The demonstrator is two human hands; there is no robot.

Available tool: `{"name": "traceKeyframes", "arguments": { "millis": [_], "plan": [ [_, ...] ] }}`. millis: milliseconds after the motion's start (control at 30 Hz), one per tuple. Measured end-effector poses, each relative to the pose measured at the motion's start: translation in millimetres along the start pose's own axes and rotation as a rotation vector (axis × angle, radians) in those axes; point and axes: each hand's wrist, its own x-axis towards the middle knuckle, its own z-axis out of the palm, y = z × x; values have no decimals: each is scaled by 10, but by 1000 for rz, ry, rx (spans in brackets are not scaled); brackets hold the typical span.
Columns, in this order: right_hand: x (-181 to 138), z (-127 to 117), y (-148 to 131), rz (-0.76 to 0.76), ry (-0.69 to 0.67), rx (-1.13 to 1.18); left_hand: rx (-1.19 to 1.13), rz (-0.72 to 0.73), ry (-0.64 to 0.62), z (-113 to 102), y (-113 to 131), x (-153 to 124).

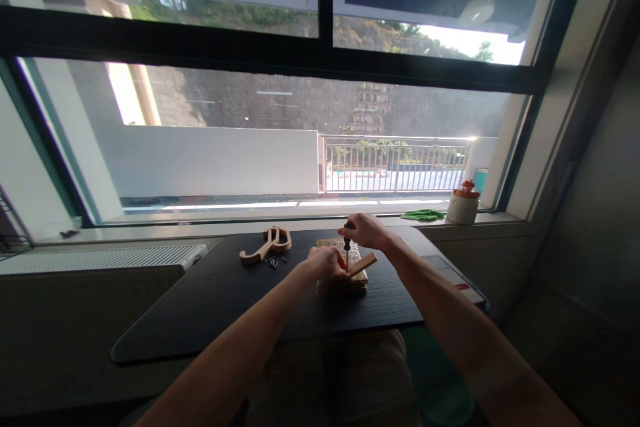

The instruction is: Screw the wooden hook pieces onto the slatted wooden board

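My right hand is closed around the dark handle of a screwdriver, which stands nearly upright with its tip pointing down. At the tip, my left hand pinches the end of a short wooden strip that slants up to the right. Whether a screw sits under the tip is too small to tell. Both hands are over a flat, light brown, woven-looking block on the dark table. To their left lie curved wooden pieces, with several loose screws beside them.
The dark table stands against the window sill. On the sill are a white jar with an orange top and a green cloth. A flat sheet or booklet lies at the table's right edge. A radiator is at left.
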Motion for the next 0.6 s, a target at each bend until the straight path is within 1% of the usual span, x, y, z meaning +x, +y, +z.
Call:
{"name": "traceKeyframes", "arguments": {
  "millis": [167,300,400,533,600],
  "plan": [
    [-1,62,1,62,78,-29,3,-2,0,-5,3,-5],
    [-36,64,42,48,87,4,0,4,-19,-17,-4,-3],
    [-74,7,80,14,43,40,-5,11,-33,-23,-10,1],
    [-125,-82,101,-112,-108,208,-6,22,-45,-22,-14,4],
    [-139,-95,98,-147,-117,245,-2,19,-38,-13,-16,9]
  ]
}}
